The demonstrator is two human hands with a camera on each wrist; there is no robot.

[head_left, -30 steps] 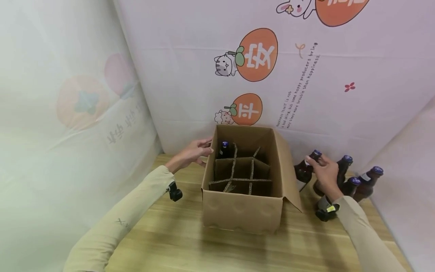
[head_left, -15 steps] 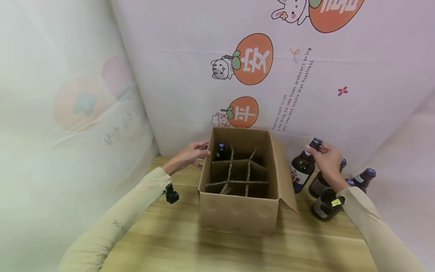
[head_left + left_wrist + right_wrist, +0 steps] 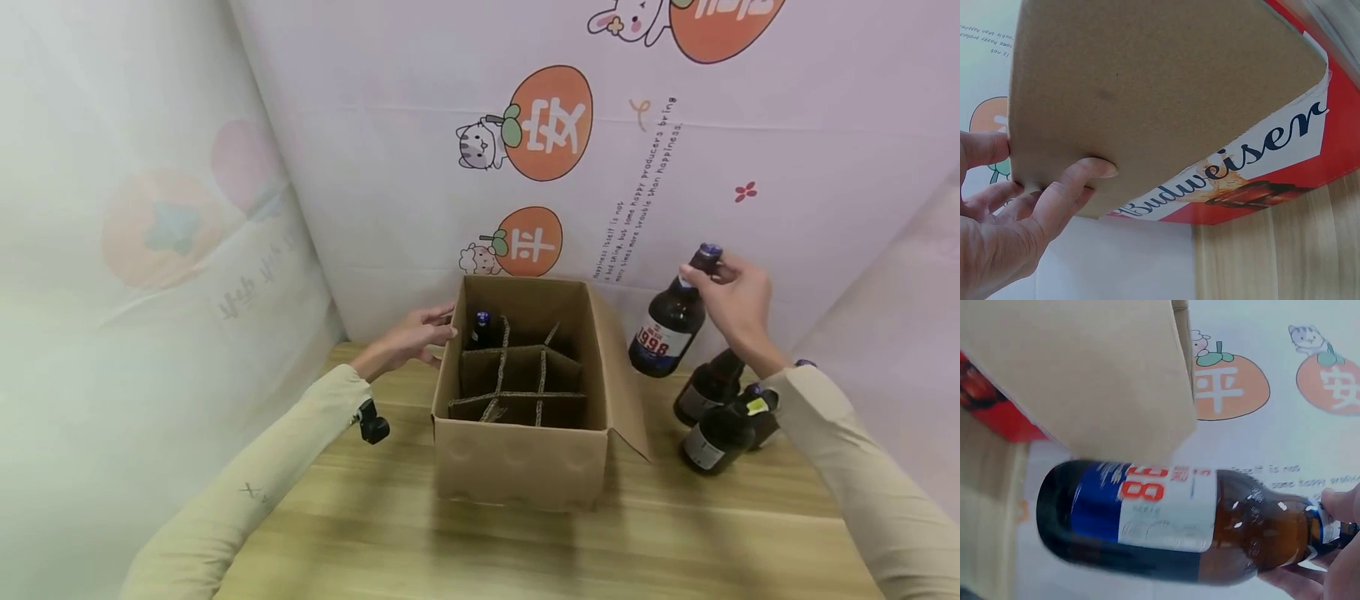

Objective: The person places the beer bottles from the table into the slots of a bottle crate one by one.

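- Pinching the brown bottle (image 3: 667,327) by its neck, the right hand (image 3: 738,302) holds it tilted in the air, at two o'clock from the carton (image 3: 521,463).
- This glass is probably heavy, stiff, slippery and breakable; the neck seems the good place to grip.
- The left hand (image 3: 405,337), not clenched, rests against the carton's ten o'clock side.
- I count one carton, this bottle, one boxed bottle (image 3: 482,322) at eleven o'clock, and three standing bottles (image 3: 708,393), partly hidden, at three o'clock.

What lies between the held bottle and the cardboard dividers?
The open flap and the box side wall lie between the held bottle and the dividers, as the head view shows.
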